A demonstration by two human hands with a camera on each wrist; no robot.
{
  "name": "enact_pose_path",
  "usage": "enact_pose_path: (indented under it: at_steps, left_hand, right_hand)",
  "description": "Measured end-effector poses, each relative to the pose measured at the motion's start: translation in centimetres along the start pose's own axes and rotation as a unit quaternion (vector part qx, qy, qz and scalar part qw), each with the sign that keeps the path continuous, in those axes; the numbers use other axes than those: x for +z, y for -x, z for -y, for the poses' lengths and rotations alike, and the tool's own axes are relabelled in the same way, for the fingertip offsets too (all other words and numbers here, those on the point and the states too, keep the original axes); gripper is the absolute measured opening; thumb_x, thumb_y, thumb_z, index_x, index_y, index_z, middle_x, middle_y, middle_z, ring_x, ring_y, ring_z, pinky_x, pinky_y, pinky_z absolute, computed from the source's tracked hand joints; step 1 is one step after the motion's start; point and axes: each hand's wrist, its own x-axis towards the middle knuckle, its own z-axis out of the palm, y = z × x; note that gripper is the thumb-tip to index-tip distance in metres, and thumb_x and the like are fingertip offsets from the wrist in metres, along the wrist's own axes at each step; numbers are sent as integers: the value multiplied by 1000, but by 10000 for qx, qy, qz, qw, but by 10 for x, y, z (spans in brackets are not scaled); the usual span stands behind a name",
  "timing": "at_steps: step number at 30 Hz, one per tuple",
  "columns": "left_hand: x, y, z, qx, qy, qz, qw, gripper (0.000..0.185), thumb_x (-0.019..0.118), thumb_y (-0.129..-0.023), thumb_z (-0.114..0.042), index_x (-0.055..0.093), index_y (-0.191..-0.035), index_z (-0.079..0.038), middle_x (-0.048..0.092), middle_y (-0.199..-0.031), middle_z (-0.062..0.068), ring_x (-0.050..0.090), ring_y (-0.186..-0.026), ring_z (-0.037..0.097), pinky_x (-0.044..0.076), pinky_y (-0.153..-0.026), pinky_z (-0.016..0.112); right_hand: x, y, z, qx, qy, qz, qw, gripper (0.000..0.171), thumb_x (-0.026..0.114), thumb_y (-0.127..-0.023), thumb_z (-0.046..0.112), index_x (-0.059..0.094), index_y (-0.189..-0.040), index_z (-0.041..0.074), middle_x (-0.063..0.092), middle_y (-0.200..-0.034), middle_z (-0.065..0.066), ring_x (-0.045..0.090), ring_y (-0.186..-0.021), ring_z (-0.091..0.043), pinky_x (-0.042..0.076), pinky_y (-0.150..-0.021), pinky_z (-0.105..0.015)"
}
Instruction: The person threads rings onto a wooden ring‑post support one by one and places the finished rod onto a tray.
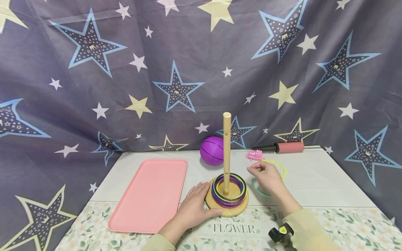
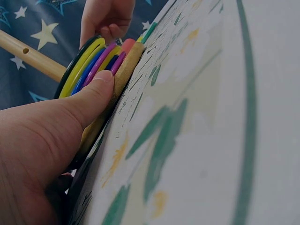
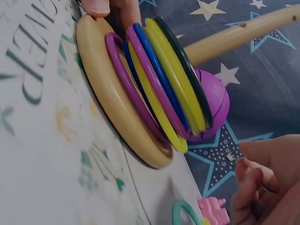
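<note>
A ring toss stand has a round wooden base (image 1: 230,211) and an upright wooden post (image 1: 226,150). Several coloured rings, with a black ring (image 3: 183,70) on top, are stacked around the post. My left hand (image 1: 194,205) grips the base's left side, its thumb (image 2: 99,89) against the front edge. To the right of the stand my right hand (image 1: 267,176) hovers with loosely bent fingers, and I see nothing held in it. Beneath and beside it on the table lie a teal ring (image 1: 258,190) and a yellow ring (image 1: 284,170), both partly hidden by the hand.
A pink tray (image 1: 150,195) lies on the left. Behind the post sits a purple ball (image 1: 211,151). At the back right are a small pink toy (image 1: 255,155) and a hand pump (image 1: 290,147) with a reddish barrel. A starry cloth (image 1: 188,42) hangs along the table's back edge.
</note>
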Motion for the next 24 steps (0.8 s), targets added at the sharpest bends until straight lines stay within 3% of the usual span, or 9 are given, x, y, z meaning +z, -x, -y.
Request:
enact_pose_path:
  at_steps: [5,15,24]
  left_hand:
    - [-1,2,0,20,20,0,10000,115,86,-87,-69,45,-164,5,49,-166,25,39,-159,44,26,-133,60]
    - [-1,1,0,27,15,7,10000,114,86,-87,-68,45,-165,4,49,-166,25,38,-159,44,26,-133,60]
    - [-2,2,-2,6,38,30,10000,114,86,-87,-68,45,-164,5,49,-166,25,38,-160,44,25,-133,61]
  right_hand:
    - [-12,-3,-8,225,-191,-426,9987,31,78,-104,31,76,-111,1,68,-89,-4,59,-60,-13,51,-54,-25]
    - [-35,-6,-26,722,-13,-893,9934,42,71,-108,43,75,-119,2,67,-101,-9,57,-82,-21,50,-66,-32]
    - [-49,-10,-44,1026,-97,-1099,9886,42,71,-108,42,74,-122,2,67,-100,-7,59,-79,-18,51,-63,-27]
